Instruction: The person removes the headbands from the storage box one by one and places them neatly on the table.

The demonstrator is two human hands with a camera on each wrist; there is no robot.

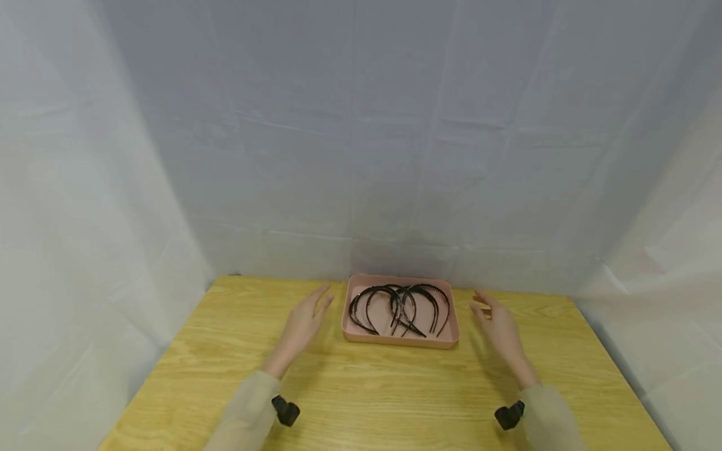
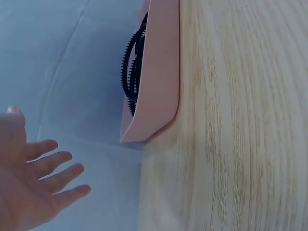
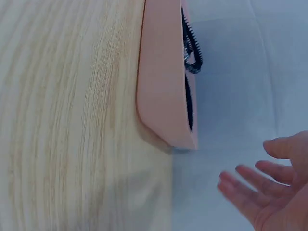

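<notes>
Pictured on a wooden table (image 1: 237, 351): a pink tray (image 1: 361, 335) set near the middle of the far edge, close to the pale cloth backdrop (image 1: 361, 156). Piled inside, several black toothed headbands (image 1: 397, 307), overlapping and crossing one another. Held on either side of the tray, the left hand (image 1: 304, 326) and the right hand (image 1: 499, 326), both raised off the tabletop with palms turned inward toward the tray. Fingers straight and loosely spread on each hand, gripping nothing and touching neither tray nor headbands. Seen from the left wrist, the tray's corner (image 2: 154, 120) resting on the wood grain, with comb teeth showing above the rim and the fanned fingers (image 2: 53, 163) apart from it. Seen from the right wrist, much the same from the opposite side: tray wall (image 3: 161, 86), headband teeth (image 3: 192, 53), splayed fingers (image 3: 245, 190). Light sleeves (image 1: 248, 413) at both wrists.
</notes>
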